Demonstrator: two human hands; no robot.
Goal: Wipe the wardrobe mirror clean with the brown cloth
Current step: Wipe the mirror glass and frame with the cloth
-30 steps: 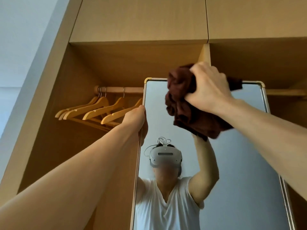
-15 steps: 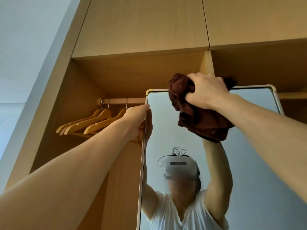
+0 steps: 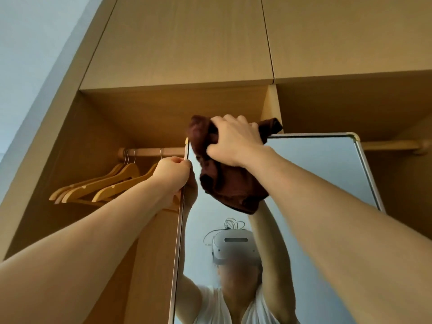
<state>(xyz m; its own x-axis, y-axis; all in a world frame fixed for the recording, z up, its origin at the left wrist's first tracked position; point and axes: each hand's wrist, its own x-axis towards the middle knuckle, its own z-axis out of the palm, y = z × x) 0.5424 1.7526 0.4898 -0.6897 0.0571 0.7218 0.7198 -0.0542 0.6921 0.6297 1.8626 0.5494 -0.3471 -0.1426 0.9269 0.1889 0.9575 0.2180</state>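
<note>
Wardrobe [image 3: 177, 43], open-fronted, with the mirror [image 3: 315, 174] standing upright before its central divider. I judge the mirror the one rigid and fragile member here, its glass smooth and its thin metal frame the only safe place to hold, so pressure on the pane should be even and moderate. Brown cloth [image 3: 224, 185], bunched against the glass at the upper left corner and overlapping the top edge: soft, light and limp (it hangs in loose folds below the fist), so I would take it as a wad in the palm rather than by a corner. Right hand [image 3: 236, 141], fingers curled tight round the upper part of the cloth, pressing it to the mirror. Left hand [image 3: 170, 174], fingers and thumb closed on the mirror's left frame edge just below the corner, which I read as bracing against the push. Wooden hangers [image 3: 109, 185] on the rail [image 3: 149, 151], behind the left hand.
</note>
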